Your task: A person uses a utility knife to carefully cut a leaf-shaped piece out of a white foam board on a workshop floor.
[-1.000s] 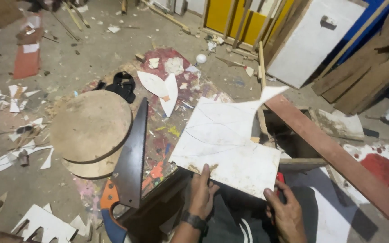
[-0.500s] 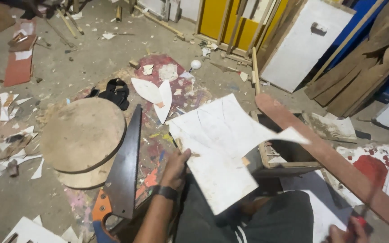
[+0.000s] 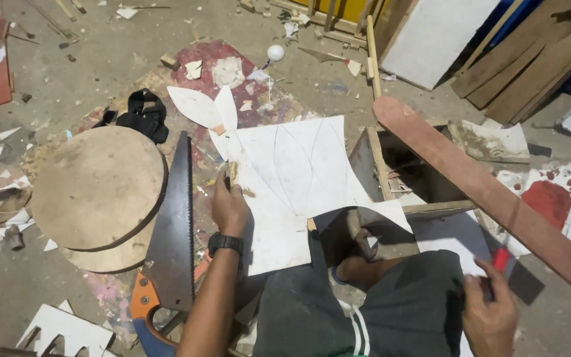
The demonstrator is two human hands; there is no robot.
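Workshop floor (image 3: pixel 87 59) under scraps; left hand (image 3: pixel 229 208) pinching white board (image 3: pixel 292 178), right hand (image 3: pixel 490 314) gripping red-handled tool (image 3: pixel 500 259).

Saw handle (image 3: pixel 145 317) cut off (bottom edge)

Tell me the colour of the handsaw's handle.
Orange and blue, on the handsaw beside the left hand; head view.

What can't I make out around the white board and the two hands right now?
- Head view: the red tool in the right hand; fingers cover most of it.
- White board: its near edge lies under the left hand and the knee.
- Handsaw: handle cut off by the bottom edge.
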